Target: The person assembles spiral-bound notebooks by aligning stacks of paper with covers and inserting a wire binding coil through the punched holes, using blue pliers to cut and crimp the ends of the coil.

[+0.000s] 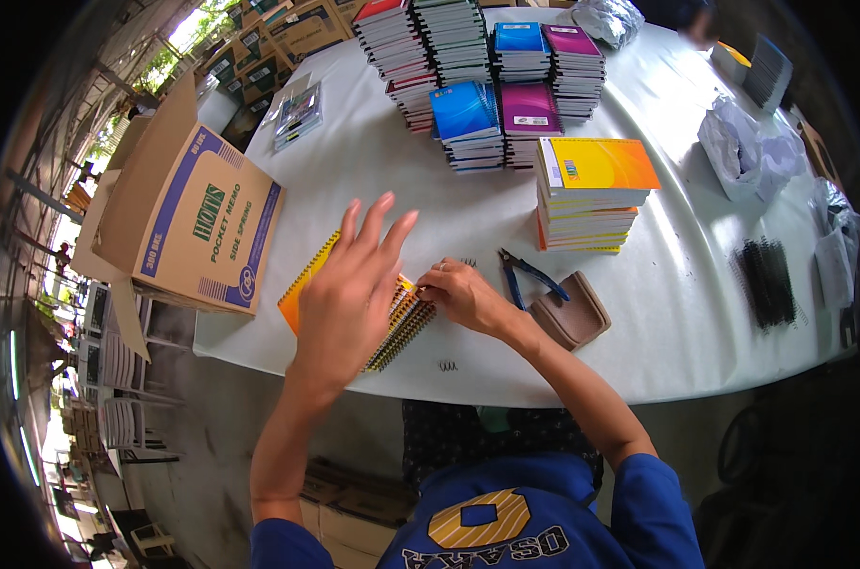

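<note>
Yellow-orange spiral notebooks point(302, 289) lie in a small stack near the table's front edge, their dark coils point(406, 332) fanned toward the right. My left hand point(344, 294) hovers over them with fingers spread, hiding much of the covers. At the far right corner of the stack, my right hand point(458, 292) has its thumb and fingers pinched together against the coil edge. Whatever is between those fingertips is too small to see. Short black coil offcuts point(448, 365) rest on the table in front of the stack, with another piece point(469, 263) beyond my right hand.
Blue-handled cutters point(534, 278) lean by a brown padded block point(572, 311) right of my hand. Stacked orange notebooks point(596, 199) stand behind; blue point(466, 123), purple and other piles rise farther back. An open carton point(202, 213) stands left. Loose black coils point(767, 283) lie right.
</note>
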The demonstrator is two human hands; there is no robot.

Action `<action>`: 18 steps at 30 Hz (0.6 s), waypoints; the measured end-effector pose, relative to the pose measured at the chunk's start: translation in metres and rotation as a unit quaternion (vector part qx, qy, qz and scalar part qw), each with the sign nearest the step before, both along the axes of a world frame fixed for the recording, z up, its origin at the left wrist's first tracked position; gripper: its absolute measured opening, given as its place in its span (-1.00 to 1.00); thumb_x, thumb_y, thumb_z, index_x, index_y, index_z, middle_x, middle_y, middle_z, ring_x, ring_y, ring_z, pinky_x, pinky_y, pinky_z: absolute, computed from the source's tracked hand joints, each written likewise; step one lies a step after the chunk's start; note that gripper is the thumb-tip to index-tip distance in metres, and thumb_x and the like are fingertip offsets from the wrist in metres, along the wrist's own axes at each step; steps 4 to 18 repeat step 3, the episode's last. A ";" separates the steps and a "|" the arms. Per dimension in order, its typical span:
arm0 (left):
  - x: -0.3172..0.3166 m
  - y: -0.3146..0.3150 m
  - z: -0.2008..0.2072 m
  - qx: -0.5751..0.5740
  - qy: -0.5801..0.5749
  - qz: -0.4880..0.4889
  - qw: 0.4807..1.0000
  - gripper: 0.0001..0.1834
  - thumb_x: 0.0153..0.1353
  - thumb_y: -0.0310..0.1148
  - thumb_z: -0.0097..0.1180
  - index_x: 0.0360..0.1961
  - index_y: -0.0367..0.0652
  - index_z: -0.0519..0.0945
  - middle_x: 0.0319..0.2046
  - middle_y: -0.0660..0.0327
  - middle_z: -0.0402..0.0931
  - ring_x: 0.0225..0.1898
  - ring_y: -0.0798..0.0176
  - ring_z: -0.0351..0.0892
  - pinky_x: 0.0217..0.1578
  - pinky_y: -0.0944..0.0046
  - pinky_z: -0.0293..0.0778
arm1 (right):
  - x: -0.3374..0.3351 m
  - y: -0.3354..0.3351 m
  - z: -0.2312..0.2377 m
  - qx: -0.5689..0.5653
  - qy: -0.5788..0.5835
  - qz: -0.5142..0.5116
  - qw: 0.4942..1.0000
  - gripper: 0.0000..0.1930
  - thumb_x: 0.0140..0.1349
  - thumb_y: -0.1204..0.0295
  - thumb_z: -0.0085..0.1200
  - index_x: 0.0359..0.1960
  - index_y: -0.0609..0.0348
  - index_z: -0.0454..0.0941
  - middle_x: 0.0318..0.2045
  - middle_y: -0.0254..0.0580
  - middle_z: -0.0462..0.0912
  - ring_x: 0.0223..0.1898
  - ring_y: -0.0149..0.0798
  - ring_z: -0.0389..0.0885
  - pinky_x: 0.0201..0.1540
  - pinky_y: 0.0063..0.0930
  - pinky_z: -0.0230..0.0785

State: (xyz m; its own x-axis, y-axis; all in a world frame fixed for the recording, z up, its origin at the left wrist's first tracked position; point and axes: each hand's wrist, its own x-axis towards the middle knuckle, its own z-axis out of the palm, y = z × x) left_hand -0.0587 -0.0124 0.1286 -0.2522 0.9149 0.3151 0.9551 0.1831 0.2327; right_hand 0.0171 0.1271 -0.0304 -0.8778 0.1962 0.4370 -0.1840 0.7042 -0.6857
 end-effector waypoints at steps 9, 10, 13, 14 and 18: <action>0.010 -0.030 -0.019 0.112 0.113 -0.047 0.986 -0.46 0.30 -0.40 0.09 0.32 -0.01 0.37 0.32 -0.05 0.28 0.34 -0.03 0.28 0.18 0.00 0.38 | -0.007 0.006 -0.005 -0.065 0.041 0.017 0.997 -0.95 0.11 0.56 0.15 -0.38 0.24 0.60 -0.45 -0.16 0.62 -0.25 -0.02 0.56 -0.08 -0.14 0.40; 0.010 -0.030 -0.019 0.112 0.113 -0.047 0.986 -0.46 0.30 -0.40 0.09 0.32 -0.01 0.37 0.32 -0.05 0.28 0.34 -0.03 0.28 0.18 0.00 0.38 | -0.007 0.006 -0.005 -0.065 0.041 0.017 0.997 -0.95 0.11 0.56 0.15 -0.38 0.24 0.60 -0.45 -0.16 0.62 -0.25 -0.02 0.56 -0.08 -0.14 0.40; 0.010 -0.030 -0.019 0.112 0.113 -0.047 0.986 -0.46 0.30 -0.40 0.09 0.32 -0.01 0.37 0.32 -0.05 0.28 0.34 -0.03 0.28 0.18 0.00 0.38 | -0.007 0.006 -0.005 -0.065 0.041 0.017 0.997 -0.95 0.11 0.56 0.15 -0.38 0.24 0.60 -0.45 -0.16 0.62 -0.25 -0.02 0.56 -0.08 -0.14 0.40; 0.010 -0.030 -0.019 0.112 0.113 -0.047 0.986 -0.46 0.30 -0.40 0.09 0.32 -0.01 0.37 0.32 -0.05 0.28 0.34 -0.03 0.28 0.18 0.00 0.38 | -0.007 0.006 -0.005 -0.065 0.041 0.017 0.997 -0.95 0.11 0.56 0.15 -0.38 0.24 0.60 -0.45 -0.16 0.62 -0.25 -0.02 0.56 -0.08 -0.14 0.40; 0.010 -0.030 -0.019 0.112 0.113 -0.047 0.986 -0.46 0.30 -0.40 0.09 0.32 -0.01 0.37 0.32 -0.05 0.28 0.34 -0.03 0.28 0.18 0.00 0.38 | -0.007 0.006 -0.005 -0.065 0.041 0.017 0.997 -0.95 0.11 0.56 0.15 -0.38 0.24 0.60 -0.45 -0.16 0.62 -0.25 -0.02 0.56 -0.08 -0.14 0.40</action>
